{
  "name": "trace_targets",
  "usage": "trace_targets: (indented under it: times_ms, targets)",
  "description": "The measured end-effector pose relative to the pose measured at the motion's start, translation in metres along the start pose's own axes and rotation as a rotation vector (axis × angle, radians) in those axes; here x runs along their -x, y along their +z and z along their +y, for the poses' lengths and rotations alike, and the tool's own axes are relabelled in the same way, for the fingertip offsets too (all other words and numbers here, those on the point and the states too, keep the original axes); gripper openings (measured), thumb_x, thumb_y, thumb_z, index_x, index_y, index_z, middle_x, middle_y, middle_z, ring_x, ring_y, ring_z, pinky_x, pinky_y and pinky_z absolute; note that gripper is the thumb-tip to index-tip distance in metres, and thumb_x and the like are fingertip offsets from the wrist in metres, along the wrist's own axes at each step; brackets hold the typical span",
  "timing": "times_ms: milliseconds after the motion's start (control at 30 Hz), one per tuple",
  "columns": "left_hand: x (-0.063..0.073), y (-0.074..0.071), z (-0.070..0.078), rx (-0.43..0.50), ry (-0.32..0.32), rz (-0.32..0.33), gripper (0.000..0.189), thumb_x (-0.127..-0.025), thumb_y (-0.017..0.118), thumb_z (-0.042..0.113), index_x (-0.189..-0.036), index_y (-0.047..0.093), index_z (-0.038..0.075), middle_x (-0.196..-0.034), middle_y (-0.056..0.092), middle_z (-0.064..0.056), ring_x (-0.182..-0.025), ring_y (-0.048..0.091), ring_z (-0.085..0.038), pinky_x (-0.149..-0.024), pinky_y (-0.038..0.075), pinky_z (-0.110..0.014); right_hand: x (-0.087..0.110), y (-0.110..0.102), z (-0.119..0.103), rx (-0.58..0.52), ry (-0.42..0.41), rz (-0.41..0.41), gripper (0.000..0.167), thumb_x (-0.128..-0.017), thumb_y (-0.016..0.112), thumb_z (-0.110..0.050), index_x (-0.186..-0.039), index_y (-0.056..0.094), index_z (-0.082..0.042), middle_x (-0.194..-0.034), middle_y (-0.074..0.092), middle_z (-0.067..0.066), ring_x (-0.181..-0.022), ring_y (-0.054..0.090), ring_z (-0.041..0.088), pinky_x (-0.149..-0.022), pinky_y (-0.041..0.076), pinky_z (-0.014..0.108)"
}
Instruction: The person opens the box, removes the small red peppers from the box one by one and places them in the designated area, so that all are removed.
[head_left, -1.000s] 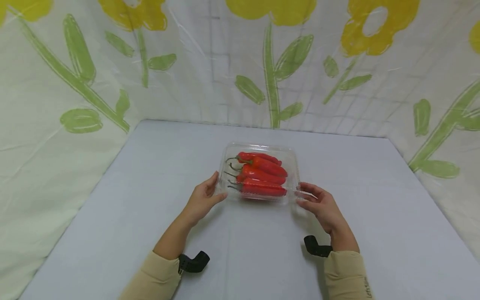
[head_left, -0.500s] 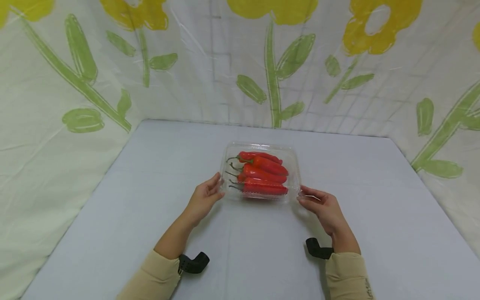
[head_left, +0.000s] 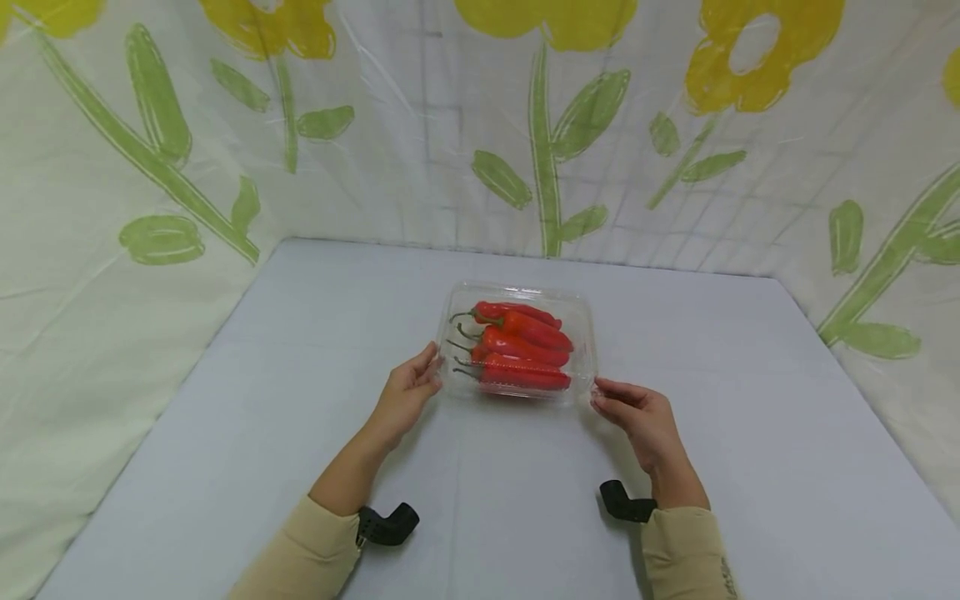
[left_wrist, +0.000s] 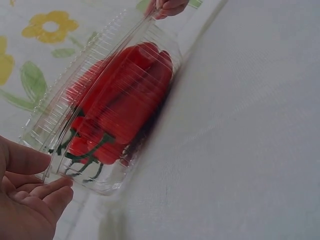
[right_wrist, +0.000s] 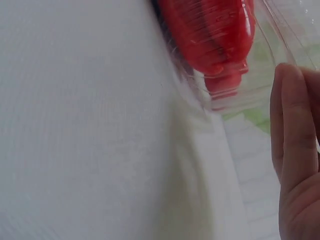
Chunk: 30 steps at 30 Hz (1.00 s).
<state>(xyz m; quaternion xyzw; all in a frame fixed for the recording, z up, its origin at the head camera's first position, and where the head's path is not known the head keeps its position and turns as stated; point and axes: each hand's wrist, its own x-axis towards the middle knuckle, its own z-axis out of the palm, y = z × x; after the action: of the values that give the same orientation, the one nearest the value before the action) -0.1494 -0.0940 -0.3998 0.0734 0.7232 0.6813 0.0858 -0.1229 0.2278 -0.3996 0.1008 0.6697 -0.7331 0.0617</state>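
clear plastic container point(head_left: 586, 333): located on the midline of the bench point(head_left: 480, 508), nearer the far edge than the person. the ribbed lid lies over the contents; the rim runs around the shell. whether the base touches the bench or is held just above it cannot be determined.

contents: red peppers point(head_left: 525, 347), at least five, laid side by side inside the container. the green stems point(head_left: 468, 372) point toward the left hand, the tips toward the right hand. one pepper near the far side is more orange than the rest.

left hand point(head_left: 405, 398): grips the rim at the container's left side, near the front corner. the thumb sits above the rim, the fingers below it.

right hand point(head_left: 643, 419): pinches the rim at the front right corner between thumb and fingers.

wrists: each carries a black angled device, one at the left point(head_left: 388, 525) and one at the right point(head_left: 628, 502), just beyond the cuffs of the beige sleeves point(head_left: 684, 550). lettering on the right sleeve is too small to read.

surroundings: the bench has a pale, smooth covering. behind it hangs a white sheet point(head_left: 390, 192) printed with yellow flowers point(head_left: 705, 67) and green leaves point(head_left: 590, 112).
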Motion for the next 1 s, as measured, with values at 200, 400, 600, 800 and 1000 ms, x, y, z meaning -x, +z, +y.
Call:
trace_targets:
  times_ms: [200,400,600,800,1000]
  targets:
    - [0.0008,-0.0004,0.0006,0.004,-0.008,0.012,0.057,-0.089,0.042,-0.009,-0.143,0.020,-0.011,-0.153,0.017,-0.020,-0.138,0.027,-0.031,-0.109,0.027,-0.038,0.0007,0.0005,0.0006,0.005,-0.005,-0.008,0.031,-0.085,0.061,0.004,-0.085,0.071,-0.026,-0.085,0.069,-0.012,-0.079,0.066,0.002,-0.075,0.055,0.018]
    - [0.0024,-0.0016,0.0007,0.006,0.002,0.022,0.057,-0.089,0.041,-0.011,-0.142,0.021,-0.012,-0.152,0.019,-0.022,-0.137,0.028,-0.034,-0.109,0.026,-0.039,0.0011,0.0010,0.0007,-0.042,0.003,-0.037,0.019,-0.087,0.059,0.002,-0.104,0.056,-0.009,-0.082,0.068,-0.008,-0.078,0.067,0.005,-0.075,0.055,0.020]
    - [0.0018,-0.0017,0.0007,0.007,0.006,0.032,0.056,-0.088,0.041,-0.011,-0.141,0.022,-0.012,-0.152,0.020,-0.022,-0.137,0.029,-0.033,-0.109,0.027,-0.040,0.0010,-0.0005,0.0010,-0.084,0.007,-0.061,0.016,-0.089,0.058,-0.001,-0.102,0.056,-0.011,-0.083,0.068,-0.007,-0.079,0.067,0.005,-0.075,0.055,0.021]
    - [0.0003,-0.0031,0.0003,0.008,-0.036,0.074,0.055,-0.088,0.047,-0.010,-0.140,0.029,-0.009,-0.149,0.029,-0.019,-0.135,0.035,-0.027,-0.103,0.035,-0.034,0.0006,-0.0003,0.0029,-0.105,-0.009,-0.095,0.015,-0.091,0.055,-0.001,-0.099,0.055,-0.014,-0.084,0.066,-0.007,-0.077,0.066,0.007,-0.074,0.056,0.022]
    - [0.0007,-0.0065,0.0031,-0.004,-0.077,0.099,0.054,-0.087,0.051,-0.009,-0.138,0.034,-0.010,-0.144,0.036,-0.022,-0.132,0.037,-0.027,-0.099,0.039,-0.029,0.0007,0.0030,0.0049,-0.134,0.003,-0.106,0.014,-0.090,0.055,0.001,-0.094,0.058,-0.013,-0.082,0.066,-0.006,-0.075,0.065,0.006,-0.073,0.056,0.021]
